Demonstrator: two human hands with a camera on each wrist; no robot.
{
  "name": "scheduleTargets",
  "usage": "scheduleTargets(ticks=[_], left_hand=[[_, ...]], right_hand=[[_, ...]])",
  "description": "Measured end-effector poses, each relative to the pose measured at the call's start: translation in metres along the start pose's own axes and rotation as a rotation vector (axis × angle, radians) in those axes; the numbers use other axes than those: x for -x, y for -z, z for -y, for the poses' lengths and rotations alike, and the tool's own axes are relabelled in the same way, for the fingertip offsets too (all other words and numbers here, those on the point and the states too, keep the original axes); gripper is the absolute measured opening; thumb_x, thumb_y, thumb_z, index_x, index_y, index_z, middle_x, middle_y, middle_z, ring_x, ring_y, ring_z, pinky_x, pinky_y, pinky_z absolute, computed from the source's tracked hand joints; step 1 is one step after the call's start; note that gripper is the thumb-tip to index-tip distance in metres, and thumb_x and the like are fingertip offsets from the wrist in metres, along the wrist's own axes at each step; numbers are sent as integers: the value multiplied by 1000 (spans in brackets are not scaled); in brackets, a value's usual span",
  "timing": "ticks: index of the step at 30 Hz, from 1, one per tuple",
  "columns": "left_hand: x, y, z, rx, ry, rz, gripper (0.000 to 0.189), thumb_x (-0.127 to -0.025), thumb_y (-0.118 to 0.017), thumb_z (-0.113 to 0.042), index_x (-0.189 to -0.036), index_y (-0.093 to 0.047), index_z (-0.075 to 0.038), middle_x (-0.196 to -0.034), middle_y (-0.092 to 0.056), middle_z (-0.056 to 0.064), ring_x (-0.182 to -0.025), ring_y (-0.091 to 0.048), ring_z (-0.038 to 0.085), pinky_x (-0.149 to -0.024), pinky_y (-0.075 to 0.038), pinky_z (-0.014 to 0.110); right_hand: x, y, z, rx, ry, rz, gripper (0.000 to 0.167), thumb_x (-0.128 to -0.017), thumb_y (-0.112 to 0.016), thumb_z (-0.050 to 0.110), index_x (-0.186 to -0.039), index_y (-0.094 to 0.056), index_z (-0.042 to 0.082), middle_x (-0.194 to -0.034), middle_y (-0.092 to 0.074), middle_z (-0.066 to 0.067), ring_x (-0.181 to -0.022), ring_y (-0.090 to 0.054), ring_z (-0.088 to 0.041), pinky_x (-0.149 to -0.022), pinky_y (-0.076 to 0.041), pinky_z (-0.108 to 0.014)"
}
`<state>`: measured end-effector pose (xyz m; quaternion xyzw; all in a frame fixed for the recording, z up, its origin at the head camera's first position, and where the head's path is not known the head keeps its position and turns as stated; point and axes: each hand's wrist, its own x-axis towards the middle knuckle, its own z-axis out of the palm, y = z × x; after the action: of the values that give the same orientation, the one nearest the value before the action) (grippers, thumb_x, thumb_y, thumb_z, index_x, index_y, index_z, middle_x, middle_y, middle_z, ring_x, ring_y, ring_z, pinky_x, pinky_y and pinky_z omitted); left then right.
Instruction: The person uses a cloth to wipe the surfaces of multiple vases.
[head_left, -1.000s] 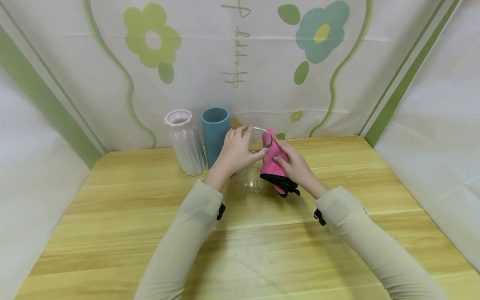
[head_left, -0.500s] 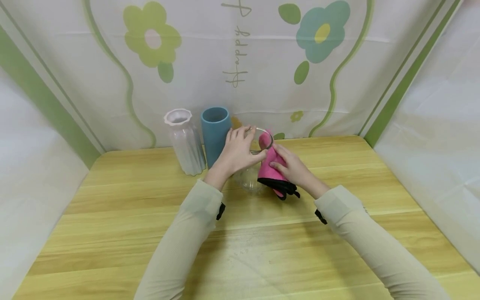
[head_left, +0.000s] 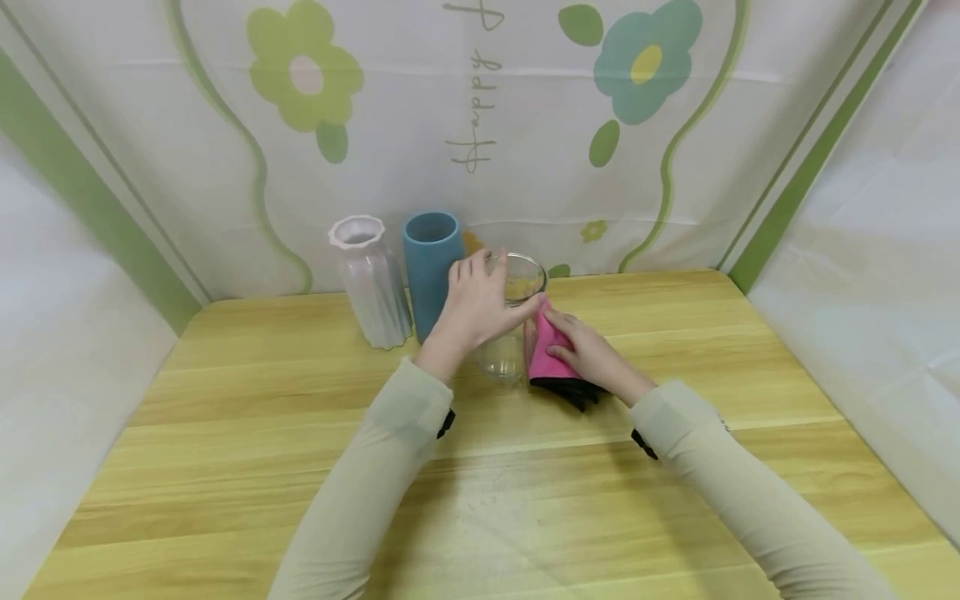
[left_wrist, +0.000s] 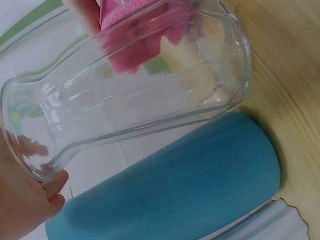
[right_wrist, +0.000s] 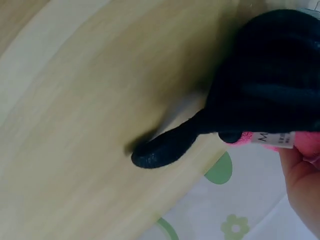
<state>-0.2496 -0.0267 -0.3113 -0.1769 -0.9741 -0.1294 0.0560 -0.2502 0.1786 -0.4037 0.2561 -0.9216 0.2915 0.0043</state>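
Note:
A clear glass vase (head_left: 504, 357) stands upright near the back of the table. At its rim is my left hand (head_left: 478, 310), fingers and thumb gripping the mouth from above. My right hand (head_left: 594, 352) holds a folded pink cloth (head_left: 547, 357) with black trim against the vase's right side. Through the glass in the left wrist view, the pink cloth (left_wrist: 135, 47) and fingers behind it show pressed along the body. The black trim (right_wrist: 280, 75) with a dangling loop and a white label fills much of the right wrist view.
A blue vase (head_left: 432, 279) stands just left of the glass one, very close to it. Beyond that is a white fluted vase (head_left: 375, 292). A white curtain with printed flowers (head_left: 525, 167) hangs behind the wooden table (head_left: 300, 467).
My right hand has slid the cloth down the vase's side; its top has dropped from beside the rim to below it. My left hand keeps its grip at the mouth.

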Motion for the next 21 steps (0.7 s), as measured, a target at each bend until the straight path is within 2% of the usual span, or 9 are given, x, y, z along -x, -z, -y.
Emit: scheduleTargets(ticks=[4, 11, 17, 21], left_hand=[[0, 2, -1, -25, 4, 37, 90, -89, -40, -68, -151, -25, -4, -150, -32, 18, -138, -33, 36, -117, -18, 49], [-1, 10, 1, 115, 22, 70, 91, -86, -54, -62, -151, -26, -4, -153, -32, 16, -140, -32, 35, -120, -15, 49], [-3, 11, 3, 185, -9, 105, 89, -86, -54, -53, -151, -22, -2, -158, -24, 13, -147, -19, 30, -122, -10, 47], [-3, 9, 5, 193, -30, 94, 89, -87, -53, -53, -152, -21, -2, -158, -23, 14, -148, -17, 29, -122, -7, 46]], right_hand=[[1, 3, 3, -39, 11, -55, 65, -90, -61, 5, -148, -31, 2, -149, -36, -24, -134, -39, -42, -111, -33, -53], [-6, 19, 21, -153, -11, -172, 58, -91, -61, 5, -144, -39, -1, -145, -42, -26, -132, -44, -42, -110, -35, -53], [-8, 27, 30, -195, -22, -199, 63, -92, -59, 5, -148, -33, 7, -147, -41, -22, -127, -48, -40, -104, -42, -52], [-9, 24, 29, -152, 6, -173, 59, -91, -60, 5, -145, -36, -2, -147, -40, -26, -131, -43, -43, -108, -37, -54]])
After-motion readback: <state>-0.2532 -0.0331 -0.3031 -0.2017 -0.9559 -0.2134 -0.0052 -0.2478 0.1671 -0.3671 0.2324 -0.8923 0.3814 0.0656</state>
